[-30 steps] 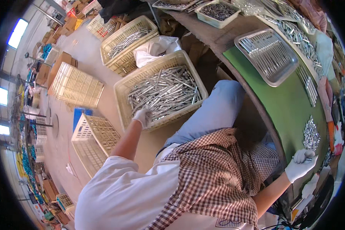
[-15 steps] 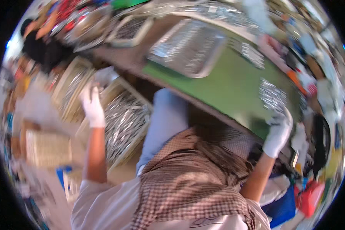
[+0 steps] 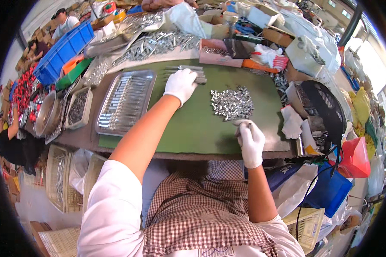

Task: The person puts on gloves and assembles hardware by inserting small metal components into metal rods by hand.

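Rods (image 3: pixel 201 79) partly covered by the left hand (image 3: pixel 181 87).
The small parts (image 3: pixel 232 103) heaped beyond the right hand (image 3: pixel 251 143) are too tiny to tell apart; whether that hand grips one is unclear.

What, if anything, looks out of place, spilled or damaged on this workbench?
Nothing looks clearly damaged or spilled. The small metal pieces, heaped loose on the green mat just beyond the right hand, look a little untidy, since the rods in the metal tray lie neatly side by side.
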`<state>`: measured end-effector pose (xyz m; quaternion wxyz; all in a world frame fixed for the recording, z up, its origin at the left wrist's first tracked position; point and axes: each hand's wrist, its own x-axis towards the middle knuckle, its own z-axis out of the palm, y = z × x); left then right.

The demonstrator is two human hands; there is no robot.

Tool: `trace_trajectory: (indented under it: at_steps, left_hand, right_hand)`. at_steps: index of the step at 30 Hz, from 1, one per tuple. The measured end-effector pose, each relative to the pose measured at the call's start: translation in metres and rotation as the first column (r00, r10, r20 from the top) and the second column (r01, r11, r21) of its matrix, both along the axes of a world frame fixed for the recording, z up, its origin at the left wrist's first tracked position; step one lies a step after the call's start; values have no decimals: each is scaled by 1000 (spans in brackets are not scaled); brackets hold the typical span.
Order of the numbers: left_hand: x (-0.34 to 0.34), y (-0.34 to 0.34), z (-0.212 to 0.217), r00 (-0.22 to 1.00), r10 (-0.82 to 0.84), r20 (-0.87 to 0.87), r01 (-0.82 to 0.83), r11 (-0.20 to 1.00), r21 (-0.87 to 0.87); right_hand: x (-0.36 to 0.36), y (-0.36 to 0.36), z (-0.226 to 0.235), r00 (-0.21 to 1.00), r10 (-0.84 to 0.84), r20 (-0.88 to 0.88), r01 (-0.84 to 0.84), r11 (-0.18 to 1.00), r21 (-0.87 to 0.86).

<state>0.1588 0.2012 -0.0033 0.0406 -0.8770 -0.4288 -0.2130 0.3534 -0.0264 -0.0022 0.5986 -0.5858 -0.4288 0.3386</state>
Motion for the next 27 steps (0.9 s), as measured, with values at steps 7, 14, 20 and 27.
trace_trajectory:
  at_steps: [7,14,20,27]
  left_hand:
    - [-1,3,-15,998,-50,31,47,993,105]
    - [-24,-31,-1,998,-65,-5,65,998,17]
    - [-28,-79,8,861,148,486,240,724,-646]
    - [-10,-146,45,962,-271,2,262,928,-264]
  right_hand:
    - [5,2,-10,999,24,46,-26,999,42]
    - [2,4,-4,953,29,300,-60,994,93]
    - [4,-3,-3,972,64,225,-80,995,62]
    - [-15,-12,14,973,178,-145,-199,969,-149]
